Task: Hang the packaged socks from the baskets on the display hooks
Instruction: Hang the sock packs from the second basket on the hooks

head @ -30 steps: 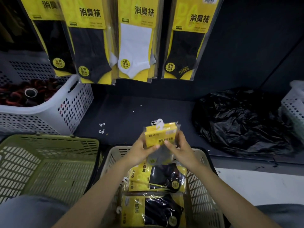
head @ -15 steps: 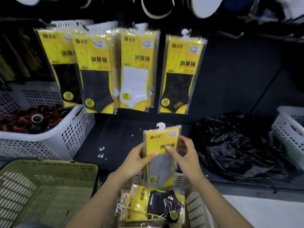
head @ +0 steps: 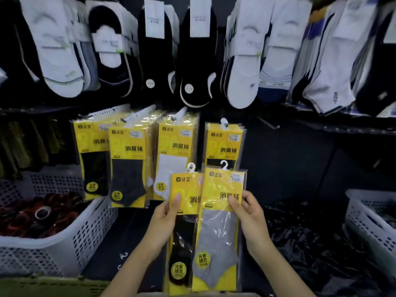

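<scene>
- We hold two packs fanned apart: our left hand (head: 166,219) pinches the black-sock pack (head: 182,224) by its yellow header, thumb on the front, and our right hand (head: 249,213) grips the grey-sock pack (head: 216,228) the same way, overlapping the black one's right edge.
- Neither pack's white hanger is on a hook yet; both sit just below the hung row (head: 154,159), which is our landmark.
- That row already carries four stacks, the rightmost stack (head: 224,146) looking thinnest, directly above the grey-sock pack.
- We judge the task partly done; how many packs remain in the basket we cannot tell, since only a sliver of its rim shows at the bottom edge.
- Below the row runs a dark shelf (head: 132,230).
- Left of the row stands a white basket (head: 64,239) of dark bands; right of it lie a black plastic bag (head: 317,249) and another white basket (head: 370,219).
- Above the row hang loose socks on cards (head: 192,50).
</scene>
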